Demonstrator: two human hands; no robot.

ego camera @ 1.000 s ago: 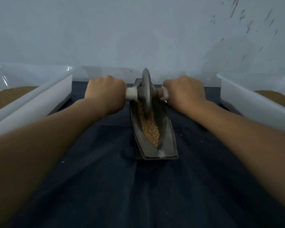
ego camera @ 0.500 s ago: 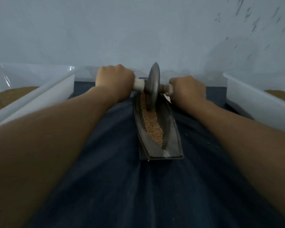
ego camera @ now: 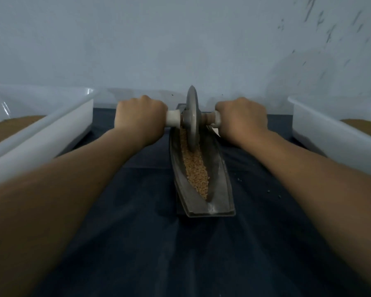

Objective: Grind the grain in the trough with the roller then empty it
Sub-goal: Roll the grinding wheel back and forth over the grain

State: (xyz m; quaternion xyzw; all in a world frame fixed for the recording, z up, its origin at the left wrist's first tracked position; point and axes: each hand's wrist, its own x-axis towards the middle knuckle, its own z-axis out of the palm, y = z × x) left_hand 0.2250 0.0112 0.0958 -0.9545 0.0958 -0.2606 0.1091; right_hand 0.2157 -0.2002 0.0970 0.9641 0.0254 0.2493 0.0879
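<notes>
Firmly gripped on both sides, the roller (ego camera: 192, 121) stands upright at the far end of the trough (ego camera: 221, 179).
The left hand (ego camera: 140, 118) and right hand (ego camera: 241, 118) each wrap their fingers (ego camera: 150, 103) round a pale handle (ego camera: 173, 118), and the disc's lower edge sits in tan grain (ego camera: 196, 170). The trough lies lengthwise on a dark-clothed bench (ego camera: 137, 232) between a left tub (ego camera: 51, 133) and a right tub (ego camera: 321, 133), both white.
</notes>
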